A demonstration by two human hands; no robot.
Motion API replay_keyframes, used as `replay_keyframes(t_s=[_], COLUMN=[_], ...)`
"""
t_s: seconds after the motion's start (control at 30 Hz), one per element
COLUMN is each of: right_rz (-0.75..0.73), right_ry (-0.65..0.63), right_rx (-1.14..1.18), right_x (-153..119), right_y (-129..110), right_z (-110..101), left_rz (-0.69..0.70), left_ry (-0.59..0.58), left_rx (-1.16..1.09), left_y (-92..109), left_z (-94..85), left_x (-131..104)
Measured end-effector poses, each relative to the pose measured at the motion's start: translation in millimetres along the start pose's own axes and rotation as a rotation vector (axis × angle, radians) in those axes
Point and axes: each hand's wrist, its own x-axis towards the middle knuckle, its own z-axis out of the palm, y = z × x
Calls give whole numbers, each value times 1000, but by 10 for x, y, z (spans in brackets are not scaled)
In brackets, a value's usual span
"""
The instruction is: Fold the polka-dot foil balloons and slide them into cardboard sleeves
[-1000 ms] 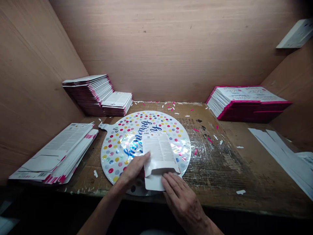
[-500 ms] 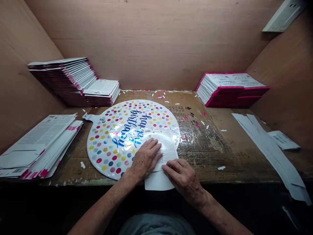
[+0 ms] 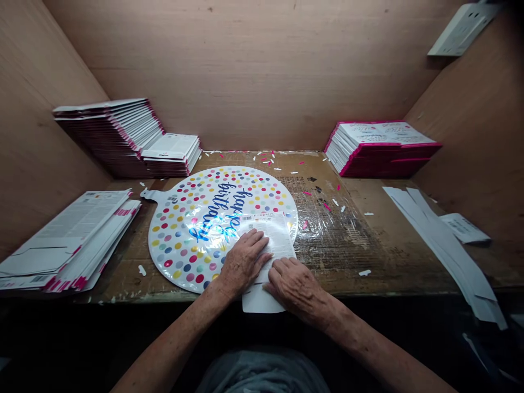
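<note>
A white printed card (image 3: pixel 268 226) lies on the right part of a flat foil balloon (image 3: pixel 176 234) with colourful dots and blue "happy birthday" lettering. The card's rounded lower end sticks out past the table's front edge. My left hand (image 3: pixel 244 261) rests flat on the card's left side, its fingers stretched out and pointing up to the right. To its right, my right hand (image 3: pixel 297 286) has bent fingers closed on the card, with the thumb by a slit across it. Its fingertips partly hide the paper there.
Folded cards form a tall stack (image 3: pixel 123 139) at the back left; another pink-edged stack (image 3: pixel 385 150) stands at the back right. Flat cards (image 3: pixel 69 234) lie at the left. Long white paper strips (image 3: pixel 446 245) hang over the right front edge. Small paper scraps dot the cardboard-covered table (image 3: pixel 327 262).
My right hand has shifted slightly left and curled its fingers more over the card by the slit. My left hand stays flat on the card. The view has tilted a little.
</note>
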Motion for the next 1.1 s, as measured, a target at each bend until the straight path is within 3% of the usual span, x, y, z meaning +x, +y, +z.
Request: replay_keyframes(t_s=[0.07,0.13,0.23,0.3,0.4,0.53,0.63,0.73,0.87,0.93,1.0,1.1], right_rz=[-23,-10,69,69,1,-47,-51,95,390,331,161,54], right_ry=[-70,-56,160,271,311,332,339,329,323,322,296,321], right_rx=[116,242,241,171,106,98,186,346,333,197,108,116], right_x=[-229,-487,-715,-705,-573,-490,-469,-354,-162,-174,-286,-506], right_y=[28,54,55,26,-17,6,44,45,3,-13,-12,23], right_z=[-126,-224,-218,-114,72,163,123,96,164,204,207,129], left_rz=[20,41,60,44,56,181,189,80,-266,-376,-402,-426], left_ry=[-7,-13,23,108,187,-6,-26,53,224,309,353,367], left_rx=[0,-8,-40,-77,-137,-144,-123,-131,-29,56,92,-24], left_y=[-2,-4,-5,6,43,93,120,177,270,290,304,373], left_z=[-2,6,20,0,-100,-256,-276,-209,-15,95,165,127], left_x=[9,33,58,23,-160,-534,-705,-700,-561,-516,-508,-537])
